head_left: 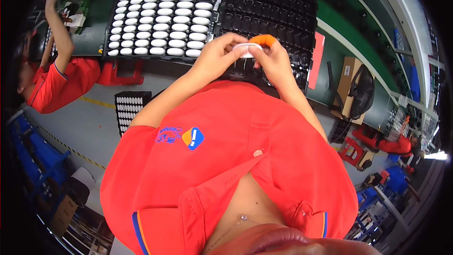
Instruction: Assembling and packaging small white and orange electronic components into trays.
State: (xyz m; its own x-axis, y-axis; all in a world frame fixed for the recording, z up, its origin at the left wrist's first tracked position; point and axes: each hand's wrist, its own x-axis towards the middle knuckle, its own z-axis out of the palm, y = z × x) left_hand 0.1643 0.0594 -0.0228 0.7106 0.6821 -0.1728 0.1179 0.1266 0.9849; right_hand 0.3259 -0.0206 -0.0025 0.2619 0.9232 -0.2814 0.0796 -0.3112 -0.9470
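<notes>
Both my hands meet over the front edge of a black compartmented tray (271,12). Between them is a small white oval plastic piece (247,48), its far rim arched upward. My left hand (217,58) pinches one end with thumb and fingers. The thumb and fingers of my right hand (276,61) close on the other end, and an orange cover (263,40) wraps its index finger. To the left, rows of similar white oval pieces (163,20) fill most of another black tray. My fingers hide part of the held piece.
Both trays rest on a green workbench (89,35). A red sheet (316,59), a cardboard box (346,82) and a black bag (362,92) are on the right. Another person in a red shirt (66,78) is at far left. A stack of filled trays (130,108) stands below the bench.
</notes>
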